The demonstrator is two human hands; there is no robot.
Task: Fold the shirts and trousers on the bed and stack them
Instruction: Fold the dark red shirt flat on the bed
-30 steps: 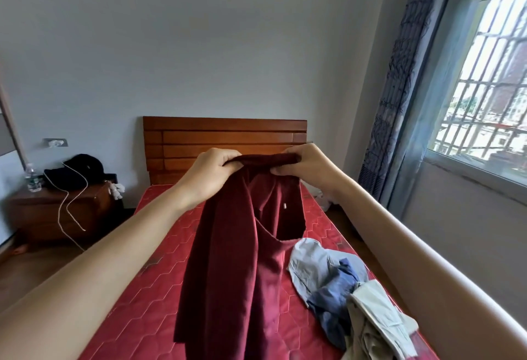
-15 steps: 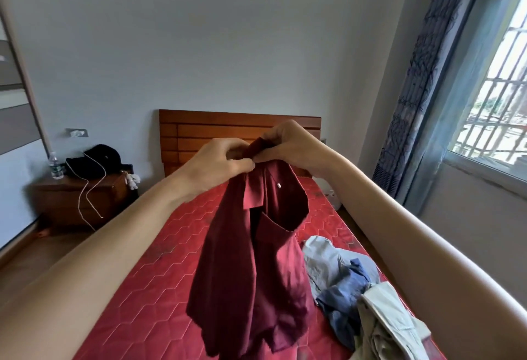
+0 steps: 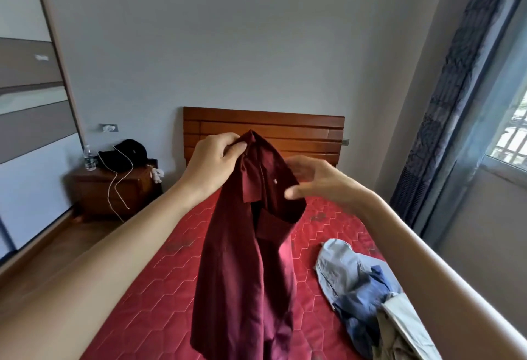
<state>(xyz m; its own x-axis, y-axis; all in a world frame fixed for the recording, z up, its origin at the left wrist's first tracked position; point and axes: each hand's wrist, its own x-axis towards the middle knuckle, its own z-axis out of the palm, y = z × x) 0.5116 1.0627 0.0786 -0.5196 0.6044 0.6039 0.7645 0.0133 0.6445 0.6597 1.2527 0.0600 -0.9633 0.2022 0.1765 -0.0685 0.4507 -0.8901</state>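
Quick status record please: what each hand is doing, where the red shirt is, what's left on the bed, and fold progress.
left hand: pinches the red shirt at its top
right hand: fingers spread beside the shirt, gripping nothing
red shirt: hanging in the air over the bed, unfolded
pile: crumpled light blue, blue and beige clothes at the bed's right edge
stack: none visible
nightstand: bottle, black item, white cord

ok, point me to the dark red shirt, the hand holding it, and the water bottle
dark red shirt (image 3: 242, 259), head view, on the hanging body of the cloth.
left hand (image 3: 212, 161), head view, on the back of the hand that pinches the shirt's top.
water bottle (image 3: 89, 158), head view, on its clear body, on the nightstand.
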